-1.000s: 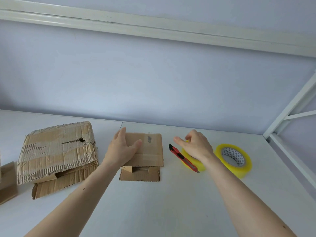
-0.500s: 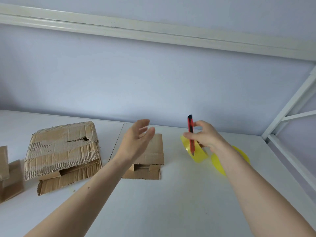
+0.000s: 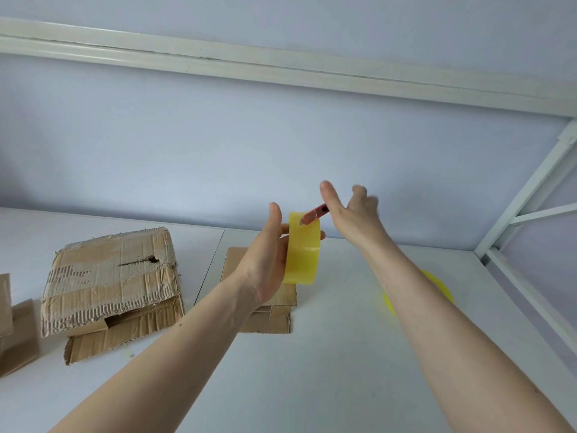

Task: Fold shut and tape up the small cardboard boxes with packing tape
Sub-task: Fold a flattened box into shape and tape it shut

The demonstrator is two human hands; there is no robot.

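Tape roll (image 3: 303, 248) stands on edge in the left hand (image 3: 265, 260), gripped above the small flattened box (image 3: 268, 307) mid-bench. Right hand (image 3: 349, 210), just beside, pinches a red utility knife (image 3: 315, 214), blade toward the roll's top.

The near part of the white surface (image 3: 327, 379) is left open between the forearms, while the way is blocked farther back by the small box (image 3: 274, 320), the torn box (image 3: 109, 276) at left and the frame (image 3: 530, 276) at right.
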